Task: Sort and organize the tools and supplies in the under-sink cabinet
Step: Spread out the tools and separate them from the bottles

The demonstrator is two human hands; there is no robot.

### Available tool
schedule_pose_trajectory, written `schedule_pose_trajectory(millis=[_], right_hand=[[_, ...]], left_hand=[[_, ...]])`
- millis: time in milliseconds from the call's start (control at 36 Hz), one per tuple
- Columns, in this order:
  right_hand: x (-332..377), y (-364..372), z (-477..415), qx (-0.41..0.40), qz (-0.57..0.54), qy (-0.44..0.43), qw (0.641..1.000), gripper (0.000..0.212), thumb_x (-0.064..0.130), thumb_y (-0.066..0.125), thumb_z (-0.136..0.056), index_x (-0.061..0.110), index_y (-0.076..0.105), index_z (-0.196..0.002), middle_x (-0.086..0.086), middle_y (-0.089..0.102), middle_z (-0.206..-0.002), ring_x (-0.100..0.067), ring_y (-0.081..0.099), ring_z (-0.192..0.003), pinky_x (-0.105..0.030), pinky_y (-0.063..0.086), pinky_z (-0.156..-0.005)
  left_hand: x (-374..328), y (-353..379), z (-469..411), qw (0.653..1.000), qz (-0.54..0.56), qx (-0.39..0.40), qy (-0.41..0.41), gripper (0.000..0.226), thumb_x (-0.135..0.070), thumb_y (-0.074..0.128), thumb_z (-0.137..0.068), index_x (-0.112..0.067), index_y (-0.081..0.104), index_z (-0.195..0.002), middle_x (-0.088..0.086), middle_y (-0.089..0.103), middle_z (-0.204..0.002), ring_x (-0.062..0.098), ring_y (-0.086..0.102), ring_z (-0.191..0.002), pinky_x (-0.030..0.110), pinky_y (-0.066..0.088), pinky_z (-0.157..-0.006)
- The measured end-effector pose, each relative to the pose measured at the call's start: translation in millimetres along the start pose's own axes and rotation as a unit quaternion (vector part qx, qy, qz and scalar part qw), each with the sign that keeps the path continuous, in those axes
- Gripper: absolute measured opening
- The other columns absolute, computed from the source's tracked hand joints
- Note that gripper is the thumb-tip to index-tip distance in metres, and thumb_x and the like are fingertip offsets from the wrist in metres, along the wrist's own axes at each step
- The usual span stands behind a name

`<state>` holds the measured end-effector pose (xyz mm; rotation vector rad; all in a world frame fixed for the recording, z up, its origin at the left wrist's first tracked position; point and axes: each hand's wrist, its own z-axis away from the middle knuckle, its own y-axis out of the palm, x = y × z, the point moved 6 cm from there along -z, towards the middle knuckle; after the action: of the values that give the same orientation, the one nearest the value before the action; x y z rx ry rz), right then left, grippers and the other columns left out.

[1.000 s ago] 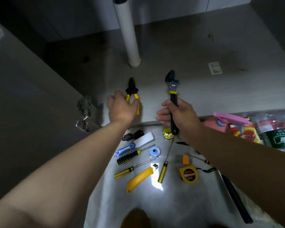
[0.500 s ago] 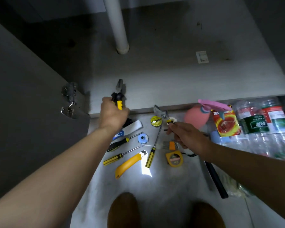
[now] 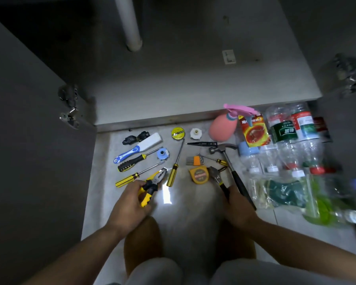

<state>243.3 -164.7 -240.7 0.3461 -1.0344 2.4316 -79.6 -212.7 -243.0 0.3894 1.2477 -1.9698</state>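
Note:
My left hand [image 3: 132, 204] grips yellow-and-black pliers [image 3: 152, 183], jaws pointing up-right, low over the floor tiles. An adjustable wrench [image 3: 217, 176] is held by its black handle in my right hand [image 3: 239, 208], its head beside the yellow tape measure [image 3: 199, 174]. Laid out on the floor are screwdrivers [image 3: 174, 167], a hammer [image 3: 230, 167], hex keys [image 3: 193, 160], a yellow tape roll [image 3: 177, 133], a blue tape roll [image 3: 162, 154] and a white-blue brush [image 3: 140, 147]. The cabinet floor [image 3: 193, 83] behind is bare.
A white drain pipe [image 3: 130, 23] rises from the cabinet floor. A pink spray bottle [image 3: 224, 126], a red packet [image 3: 254, 132], several plastic bottles [image 3: 290, 136] and green bagged items [image 3: 296, 194] lie at the right. Open cabinet doors with hinges [image 3: 69, 108] flank both sides. My knees sit below.
Both hands have come back from the cabinet down to the floor, carrying the pliers and the wrench. The view has tilted down and back.

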Motion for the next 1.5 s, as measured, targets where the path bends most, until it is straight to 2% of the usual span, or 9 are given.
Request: schedule_pose_trajectory(millis=[83,222,417,556,694,889,1083,1278,1500], right_hand=[[2.9,0.7,-2.1,-0.006,0.015,0.01,1.0,0.03,0.018,0.059,-0.096,0.006,0.046,-0.121,-0.015,0.064,-0.119,-0.033,0.065,-0.109,-0.047,0.053,-0.091],[19.6,-2.5,-13.3,-0.012,0.033,-0.008,0.999,0.046,0.018,0.068,-0.091,0.008,0.043,-0.127,-0.013,0.054,-0.131,-0.029,0.059,-0.115,-0.045,0.051,-0.098],[37.0,-1.3,-31.6,-0.013,0.066,-0.068,0.995,0.053,0.009,0.055,-0.095,0.013,0.036,-0.144,-0.014,0.043,-0.145,-0.032,0.055,-0.123,-0.042,0.049,-0.1],[43.7,10.6,-38.3,0.019,0.085,-0.094,0.992,0.056,0.014,0.055,-0.092,0.024,0.034,-0.144,-0.01,0.055,-0.134,-0.033,0.061,-0.113,-0.046,0.052,-0.094],[46.7,17.0,-41.2,0.029,0.104,-0.117,0.987,0.064,0.022,0.056,-0.093,0.035,0.026,-0.148,-0.008,0.05,-0.127,-0.031,0.059,-0.109,-0.041,0.051,-0.082],[36.9,-27.8,-28.7,-0.192,0.232,-0.099,0.948,0.048,0.023,0.062,-0.083,0.017,0.052,-0.13,-0.013,0.047,-0.124,-0.029,0.046,-0.11,-0.039,0.049,-0.084],[10.9,-24.8,-36.2,-0.056,0.258,-0.021,0.964,0.067,0.014,0.06,-0.088,0.028,0.028,-0.146,-0.012,0.047,-0.122,-0.032,0.056,-0.111,-0.041,0.053,-0.078],[22.6,-9.8,-44.0,-0.083,0.137,-0.063,0.985,0.067,0.009,0.07,-0.08,0.023,0.039,-0.137,-0.011,0.046,-0.117,-0.032,0.055,-0.105,-0.037,0.042,-0.067],[12.2,-24.6,-49.6,-0.141,0.252,-0.051,0.956,0.064,0.009,0.064,-0.078,0.021,0.037,-0.136,-0.012,0.041,-0.119,-0.032,0.049,-0.108,-0.04,0.054,-0.071]], left_hand=[[-1.5,9.5,0.2,0.999,-0.029,0.028,0.001,0.063,-0.033,0.081,-0.082,-0.027,0.051,-0.137,-0.01,0.051,-0.128,0.003,0.051,-0.101,0.016,0.041,-0.082],[2.1,15.3,-6.6,0.998,-0.056,0.013,-0.026,0.06,-0.038,0.078,-0.085,-0.024,0.05,-0.137,-0.003,0.053,-0.128,0.006,0.049,-0.096,0.023,0.043,-0.079],[-0.3,15.7,-16.9,0.995,-0.094,-0.017,-0.009,0.054,-0.033,0.075,-0.087,-0.023,0.049,-0.133,-0.001,0.051,-0.132,0.019,0.059,-0.111,0.031,0.053,-0.084],[-3.1,13.0,-20.0,0.99,-0.135,-0.045,-0.007,0.051,-0.033,0.071,-0.088,-0.019,0.051,-0.132,0.002,0.052,-0.13,0.024,0.048,-0.122,0.044,0.055,-0.087],[-2.5,10.9,-22.5,0.984,-0.172,-0.052,-0.004,0.055,-0.034,0.075,-0.086,-0.02,0.049,-0.133,0.003,0.05,-0.131,0.025,0.047,-0.121,0.044,0.057,-0.082],[3.7,8.6,-21.9,0.977,-0.203,-0.057,-0.009,0.057,-0.037,0.077,-0.085,-0.02,0.047,-0.13,0.005,0.05,-0.129,0.026,0.048,-0.116,0.043,0.058,-0.077],[0.2,10.0,-19.1,0.97,-0.232,-0.063,-0.021,0.059,-0.047,0.074,-0.085,-0.02,0.046,-0.129,0.005,0.049,-0.126,0.027,0.047,-0.115,0.043,0.058,-0.07],[-6.3,12.7,-23.4,0.971,-0.234,-0.042,-0.016,0.055,-0.038,0.075,-0.086,-0.02,0.046,-0.13,0.006,0.048,-0.128,0.028,0.048,-0.116,0.044,0.057,-0.072],[-7.7,16.6,-26.5,0.969,-0.242,-0.038,-0.015,0.051,-0.034,0.071,-0.088,-0.018,0.046,-0.129,0.008,0.051,-0.127,0.028,0.049,-0.114,0.041,0.055,-0.073]])
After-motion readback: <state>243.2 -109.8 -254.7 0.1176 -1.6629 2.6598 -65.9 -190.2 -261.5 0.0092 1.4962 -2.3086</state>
